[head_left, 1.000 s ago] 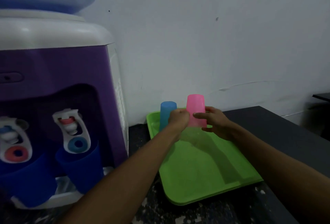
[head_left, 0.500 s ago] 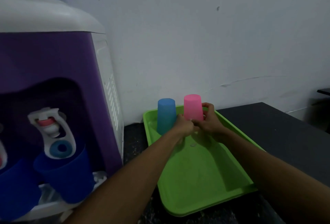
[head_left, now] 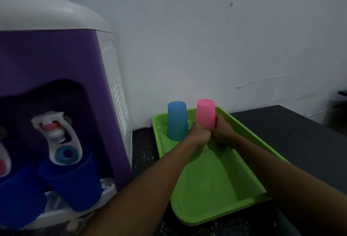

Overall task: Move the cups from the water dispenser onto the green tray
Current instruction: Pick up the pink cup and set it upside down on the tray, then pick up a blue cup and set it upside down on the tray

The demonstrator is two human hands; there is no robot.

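Both hands meet at the base of an upside-down pink cup (head_left: 205,113) on the far end of the green tray (head_left: 216,185): the right hand (head_left: 222,131) grips its lower side, the left hand (head_left: 199,135) is clenched against its rim. A blue cup (head_left: 177,121) stands inverted just left of them; two dark blue cups (head_left: 73,181) sit under the water dispenser (head_left: 56,62) taps farther left.

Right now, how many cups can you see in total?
4. A light blue cup and a pink cup stand upside down on the green tray. Two dark blue cups remain under the water dispenser's taps. None seems hidden.
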